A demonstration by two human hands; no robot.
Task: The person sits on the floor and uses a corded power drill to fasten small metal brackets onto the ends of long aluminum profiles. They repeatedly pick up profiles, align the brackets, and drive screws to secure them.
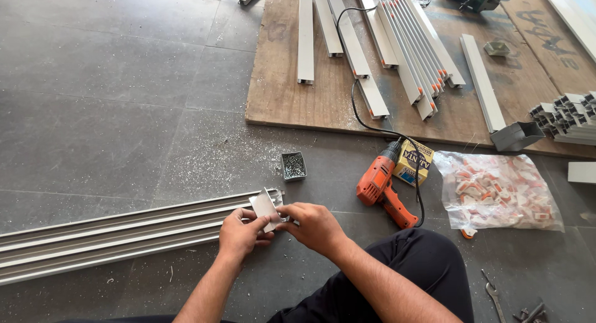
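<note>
left hand [241, 235] + right hand [315, 223]: both pinching small bracket [265, 206] at rail [124, 233] end | light, stiff, likely sharp-edged | hold by flat faces

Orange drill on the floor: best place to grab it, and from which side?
Take the drill by its handle, the slim part angling back toward the person's knee. Come from the right hand side, above: it lies flat, nose pointing away. Mind the black cord looping beside the handle. Both hands are busy on a small grey bracket.
</note>
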